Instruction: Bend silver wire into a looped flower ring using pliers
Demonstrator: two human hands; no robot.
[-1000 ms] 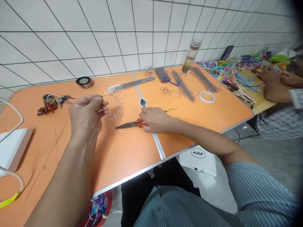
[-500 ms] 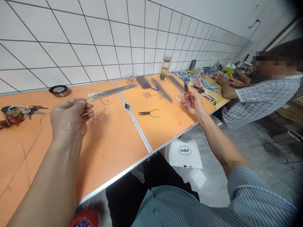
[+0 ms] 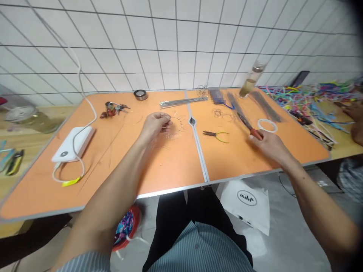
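My left hand (image 3: pixel 156 126) is closed in a pinch above the table's left half, on a thin wire that barely shows. Beside its fingertips lies a ring of looped thin wire (image 3: pixel 181 126). In my right hand (image 3: pixel 270 145) is a pair of pliers (image 3: pixel 256 133) with orange-red handles, its dark jaws pointing up and left, blurred by motion. Between the two hands, yellow-handled pliers (image 3: pixel 215 135) lie flat on the orange table (image 3: pixel 176 172). A bundle of straight wires (image 3: pixel 184 101) rests behind my left hand.
A white power bank (image 3: pixel 73 143) with a cable lies at the left, near a bunch of keys (image 3: pixel 113 108) and a tape roll (image 3: pixel 140 95). A glass bottle (image 3: pixel 251 81), more wire bundles (image 3: pixel 266 105) and a white ring (image 3: pixel 267 125) are at the right. A co-worker's hand (image 3: pixel 353 111) shows at the far right.
The view has swung left, bringing the power bank into sight. My right hand has lowered with its pliers towards the table. My left hand stays pinched, now beside the looped wire ring.
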